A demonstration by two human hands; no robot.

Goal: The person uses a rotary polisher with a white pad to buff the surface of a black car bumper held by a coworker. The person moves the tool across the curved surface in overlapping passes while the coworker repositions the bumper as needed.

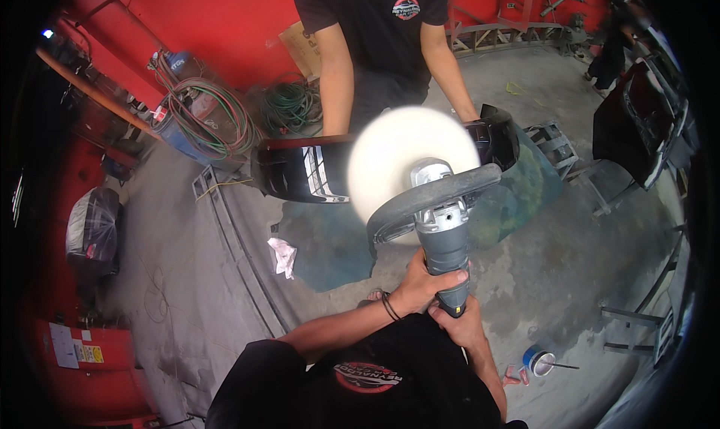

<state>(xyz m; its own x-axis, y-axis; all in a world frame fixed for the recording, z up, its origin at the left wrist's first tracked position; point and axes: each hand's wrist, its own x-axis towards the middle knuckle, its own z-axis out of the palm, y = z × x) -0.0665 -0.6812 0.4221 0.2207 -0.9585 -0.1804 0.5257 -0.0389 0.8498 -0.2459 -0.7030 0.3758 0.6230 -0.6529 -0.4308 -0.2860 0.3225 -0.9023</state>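
Observation:
Both my hands are wrapped around the grey body of a polisher [444, 249], held upright in front of my chest. My left hand [421, 283] grips the body, with its thumb across the front. Lower down, my right hand [461, 322] is closed around the rear end. A round white polishing pad [382, 148] is at the far end, its edge blurred as if spinning. A curved black handle [431, 198] crosses in front of it. Behind the pad lies a glossy black car panel [289, 175], partly hidden; whether the pad touches it I cannot tell.
Across from me a person [367, 46] has both hands at the panel. A dark green cloth [322, 249] hangs below it, with a crumpled white cloth [282, 258] at left. Coiled hoses [210, 118] sit far left; an open can [538, 361] stands at right.

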